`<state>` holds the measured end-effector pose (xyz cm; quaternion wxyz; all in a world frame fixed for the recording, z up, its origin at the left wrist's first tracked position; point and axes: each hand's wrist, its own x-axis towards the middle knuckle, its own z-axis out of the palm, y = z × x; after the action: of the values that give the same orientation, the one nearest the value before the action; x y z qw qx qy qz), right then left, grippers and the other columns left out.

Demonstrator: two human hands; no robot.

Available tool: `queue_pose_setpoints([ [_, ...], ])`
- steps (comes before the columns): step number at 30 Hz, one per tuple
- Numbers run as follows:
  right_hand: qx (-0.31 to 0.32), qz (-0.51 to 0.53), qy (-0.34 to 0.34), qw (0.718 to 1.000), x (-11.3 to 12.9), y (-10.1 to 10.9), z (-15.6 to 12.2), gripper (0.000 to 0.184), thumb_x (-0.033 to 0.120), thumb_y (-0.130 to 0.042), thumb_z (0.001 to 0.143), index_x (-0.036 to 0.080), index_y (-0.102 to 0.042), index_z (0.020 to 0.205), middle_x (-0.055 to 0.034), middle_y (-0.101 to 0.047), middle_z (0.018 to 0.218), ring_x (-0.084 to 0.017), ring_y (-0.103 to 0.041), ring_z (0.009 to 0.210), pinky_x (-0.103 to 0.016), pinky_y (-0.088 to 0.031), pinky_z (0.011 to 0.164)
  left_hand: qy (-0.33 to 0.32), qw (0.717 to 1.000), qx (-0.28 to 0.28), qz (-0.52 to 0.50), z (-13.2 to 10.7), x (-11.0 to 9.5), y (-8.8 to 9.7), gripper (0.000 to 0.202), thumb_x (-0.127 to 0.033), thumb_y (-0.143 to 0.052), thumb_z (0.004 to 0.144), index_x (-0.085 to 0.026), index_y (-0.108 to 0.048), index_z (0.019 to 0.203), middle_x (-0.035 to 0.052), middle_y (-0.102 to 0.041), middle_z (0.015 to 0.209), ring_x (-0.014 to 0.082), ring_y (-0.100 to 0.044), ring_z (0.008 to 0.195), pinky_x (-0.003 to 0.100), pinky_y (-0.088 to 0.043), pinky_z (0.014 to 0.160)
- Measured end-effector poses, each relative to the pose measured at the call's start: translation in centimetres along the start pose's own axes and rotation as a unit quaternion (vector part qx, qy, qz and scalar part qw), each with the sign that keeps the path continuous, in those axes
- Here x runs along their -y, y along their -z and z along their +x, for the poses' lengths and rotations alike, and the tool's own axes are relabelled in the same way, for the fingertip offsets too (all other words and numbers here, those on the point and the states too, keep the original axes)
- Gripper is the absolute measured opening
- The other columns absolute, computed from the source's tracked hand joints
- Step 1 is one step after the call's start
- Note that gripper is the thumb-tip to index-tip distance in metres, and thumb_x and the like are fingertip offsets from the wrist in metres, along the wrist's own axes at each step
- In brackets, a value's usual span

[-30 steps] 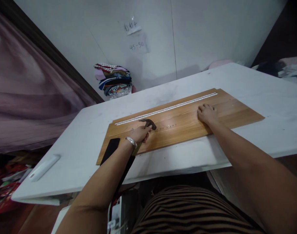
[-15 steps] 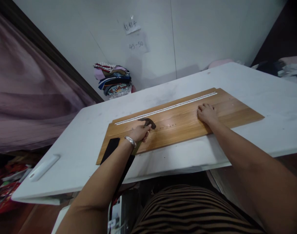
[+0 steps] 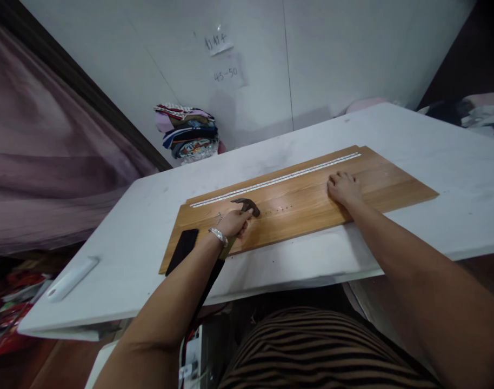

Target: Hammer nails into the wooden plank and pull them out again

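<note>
A long wooden board (image 3: 312,202) lies on a white table (image 3: 149,216). My left hand (image 3: 234,222), with a silver bracelet on the wrist, is closed round the handle of a dark hammer (image 3: 246,205) whose head rests on the board. A row of small nails (image 3: 280,208) stands in the board just right of the hammer head. My right hand (image 3: 343,187) lies flat on the board, fingers stretched out, holding nothing. A pale strip (image 3: 277,179) runs along the board's far edge.
A black phone (image 3: 182,250) lies at the board's near left corner. A white plastic handle (image 3: 72,278) sits near the table's left front edge. Folded cloths (image 3: 188,132) are stacked by the wall. A curtain (image 3: 48,162) hangs at left.
The hammer head and my left hand have shifted very slightly; the right hand stays flat on the board.
</note>
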<state>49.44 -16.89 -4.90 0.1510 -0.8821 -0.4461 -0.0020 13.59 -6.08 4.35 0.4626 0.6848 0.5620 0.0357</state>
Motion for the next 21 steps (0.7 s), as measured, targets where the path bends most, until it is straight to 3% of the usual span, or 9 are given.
queue_pose_setpoints([
  [9,0.004,0.002,-0.002,1.000,-0.02,-0.08,0.06,0.050,0.032,-0.030,0.103,0.018,-0.073,0.125,-0.0188,-0.064,0.137,-0.034,-0.049,0.130,-0.052,-0.036,0.107,-0.009,1.000,-0.007,-0.009,-0.19,-0.57,0.60,0.033,-0.042,-0.055,0.104,-0.017,-0.060,0.083,-0.0051,-0.049,0.053,0.0086,-0.045,0.039,0.021,-0.040,0.042],
  [21,0.005,0.003,-0.002,1.000,0.00,-0.08,0.10,0.049,0.031,-0.030,0.103,0.018,-0.073,0.123,-0.0183,-0.064,0.136,-0.033,-0.050,0.130,-0.051,-0.036,0.106,-0.008,1.000,-0.001,0.003,0.15,0.32,0.08,0.036,-0.049,-0.060,0.101,-0.016,-0.061,0.088,-0.0040,-0.051,0.052,0.0098,-0.046,0.040,0.021,-0.040,0.042],
])
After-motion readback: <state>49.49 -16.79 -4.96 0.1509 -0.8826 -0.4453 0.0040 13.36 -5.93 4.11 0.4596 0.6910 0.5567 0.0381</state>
